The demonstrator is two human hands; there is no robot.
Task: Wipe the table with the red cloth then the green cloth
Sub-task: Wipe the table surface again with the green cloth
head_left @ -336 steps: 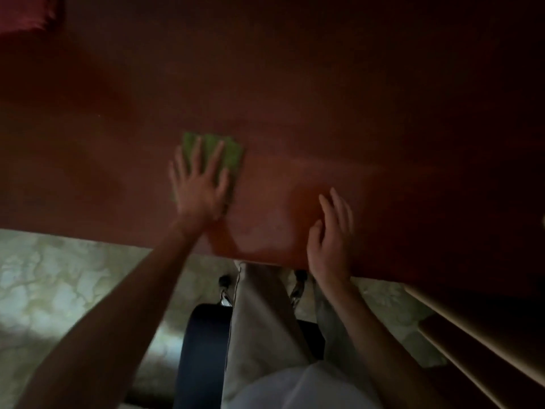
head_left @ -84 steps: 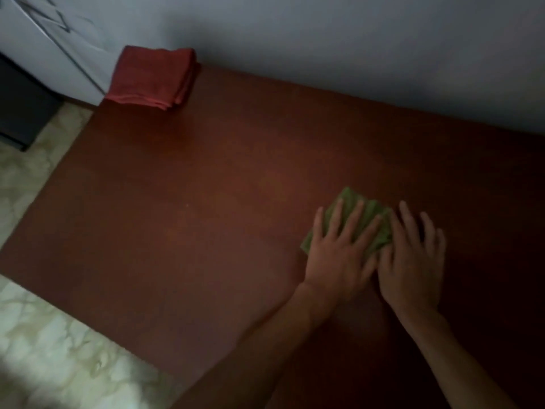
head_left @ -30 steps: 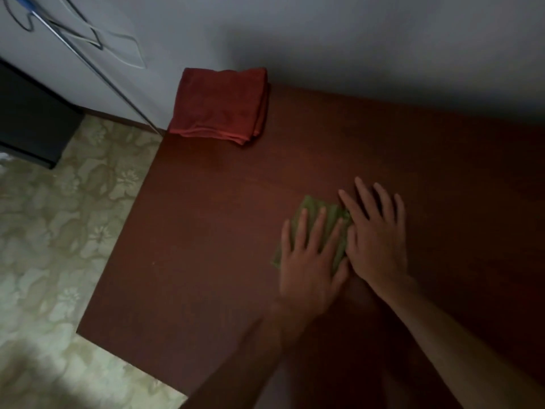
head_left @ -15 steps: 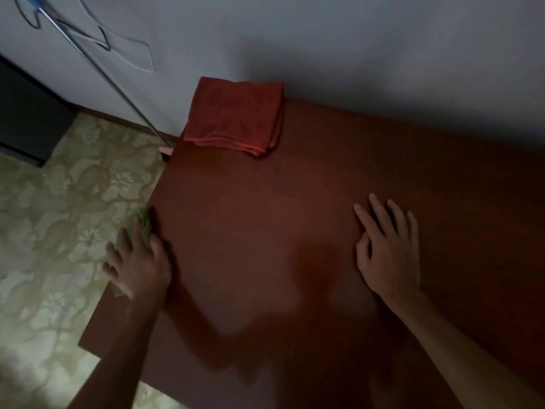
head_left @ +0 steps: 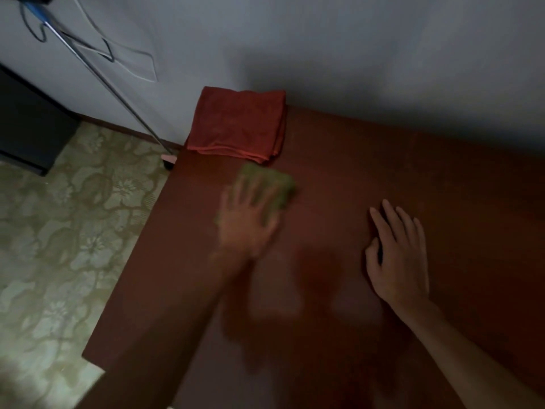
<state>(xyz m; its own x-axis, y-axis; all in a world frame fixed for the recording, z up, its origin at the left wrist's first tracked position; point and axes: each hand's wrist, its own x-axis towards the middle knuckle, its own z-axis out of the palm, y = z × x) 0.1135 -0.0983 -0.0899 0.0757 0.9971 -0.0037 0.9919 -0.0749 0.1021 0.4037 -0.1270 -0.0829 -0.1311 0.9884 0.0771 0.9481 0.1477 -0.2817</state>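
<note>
- The second wiping step looks to be in hand: the left hand, motion-blurred, presses the green cloth flat against the surface with its fingers spread and straight, near the far left corner.
- The red cloth lies folded in that corner against the wall, just beyond the green cloth; whether they touch is unclear.
- The right hand rests flat on the surface, fingers straight, holding nothing, well apart from the cloths.
- The next stroke likely needs steady downward pressure while steering clear of the red cloth.
</note>
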